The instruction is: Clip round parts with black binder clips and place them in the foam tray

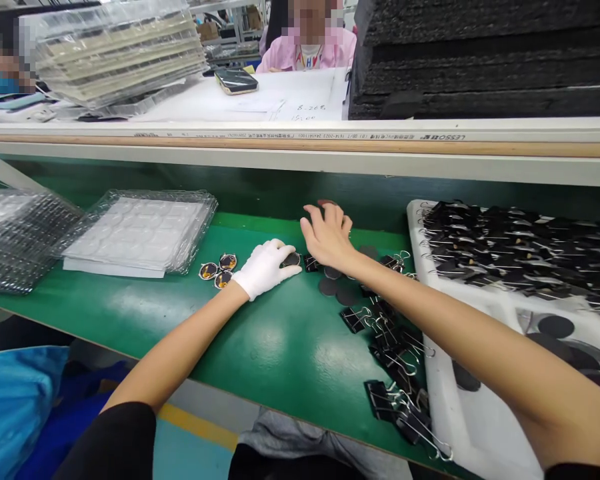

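Note:
My left hand [267, 267], in a white glove, rests on the green table with its fingertips around a small round dark piece [291, 260]. Bare and raised, my right hand [329, 233] has its fingers spread, above a black binder clip [311, 263] and dark discs [329, 287]. Left of the glove lie three round pieces with orange marks [223, 279]. Several binder clips [380, 400] with wire handles spread beneath and in front of my right forearm.
Clear plastic trays [140, 230] are stacked at the left. A white tray [433, 373] at the right holds many black clips and discs. Above runs a shelf edge [280, 150] with a phone [237, 81] and black foam stack [480, 60]; a person sits beyond.

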Available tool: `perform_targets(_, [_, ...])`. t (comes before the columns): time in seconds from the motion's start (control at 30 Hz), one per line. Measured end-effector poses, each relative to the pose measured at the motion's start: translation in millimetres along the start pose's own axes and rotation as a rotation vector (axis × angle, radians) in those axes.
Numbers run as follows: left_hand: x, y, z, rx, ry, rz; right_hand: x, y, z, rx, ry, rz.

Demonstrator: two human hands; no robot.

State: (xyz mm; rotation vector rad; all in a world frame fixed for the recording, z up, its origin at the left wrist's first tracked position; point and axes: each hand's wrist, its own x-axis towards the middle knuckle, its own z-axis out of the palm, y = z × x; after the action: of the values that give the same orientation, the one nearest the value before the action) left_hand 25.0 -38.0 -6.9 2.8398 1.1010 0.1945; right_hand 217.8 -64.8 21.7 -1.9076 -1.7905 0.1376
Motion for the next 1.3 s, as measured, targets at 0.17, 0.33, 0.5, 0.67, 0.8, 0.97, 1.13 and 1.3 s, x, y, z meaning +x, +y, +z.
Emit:
perform_targets(0.17, [9,-3,-1.6,0.047,-0.069,0.06,4,3,25,0.004,-0.256,0.183])
perform_targets(0.33, [7,-1,-0.9,-0.031,-0.067,0.05,5,15,30,-0.084,-0.257,0.161])
perform_targets(0.5, [8,6,-0.9,-0.064,-0.097,0.063,5,25,36,-0.128,-0.263,0.157])
perform_targets(0.67, [10,12,-0.7,-0.051,-0.11,0.056,-1,28,38,-0.152,-0.199,0.122])
perform_targets(0.8, [10,15,1.0,-0.063,-0.109,0.041,-4,28,38,-0.153,-0.169,0.123])
perform_targets(0.97, [12,22,4.5,-0.061,-0.101,0.01,-5,32,40,-0.15,-0.146,0.109])
perform_targets(1.13, [13,25,6.6,-0.054,-0.087,0.003,-6,34,39,-0.15,-0.13,0.094])
perform_targets(1.3, [13,26,3.3,-0.044,-0.061,0.008,-5,24,40,-0.122,-0.158,0.131])
